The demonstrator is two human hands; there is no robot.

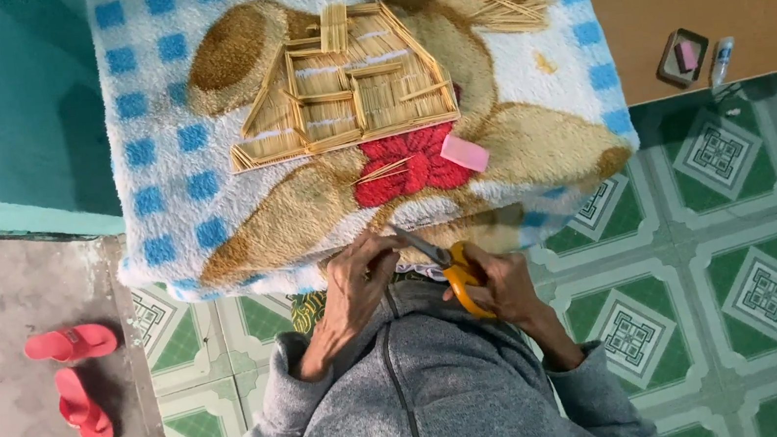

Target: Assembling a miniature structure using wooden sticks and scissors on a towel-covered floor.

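My right hand (505, 285) grips the orange-handled scissors (454, 268); my left hand (357, 286) pinches something thin at the blades. A slip could nick my fingertips.

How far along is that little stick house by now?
The stick house on the blanket has walls and sloped roof edges laid flat, with gaps between. The right hand holds orange scissors near the left hand. Loose sticks lie unused.
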